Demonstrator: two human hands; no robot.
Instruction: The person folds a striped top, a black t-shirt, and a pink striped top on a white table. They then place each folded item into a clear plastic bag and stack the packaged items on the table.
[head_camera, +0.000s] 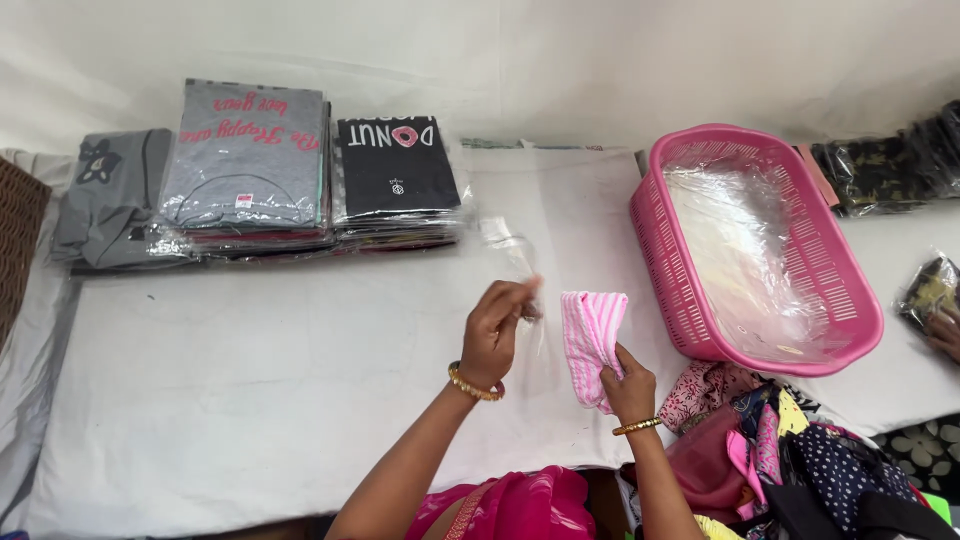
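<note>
A white cloth-covered table (250, 400) carries three stacks of bagged shirts (260, 170) and one pink basket (760, 250). The left hand (495, 330), raised, pinches one clear plastic bag (515, 255). The right hand (628, 385) grips one folded pink striped cloth (592, 330) upright, just beside it, above the table's middle.

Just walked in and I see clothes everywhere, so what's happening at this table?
A person at a white-covered table holds a folded pink-and-white striped cloth in the right hand and pinches a clear plastic bag in the left hand. Stacks of bagged folded shirts sit at the far left. A pink basket holding clear plastic stands to the right, with a heap of loose colourful clothes near it. Another person's hand shows at the right edge.
</note>
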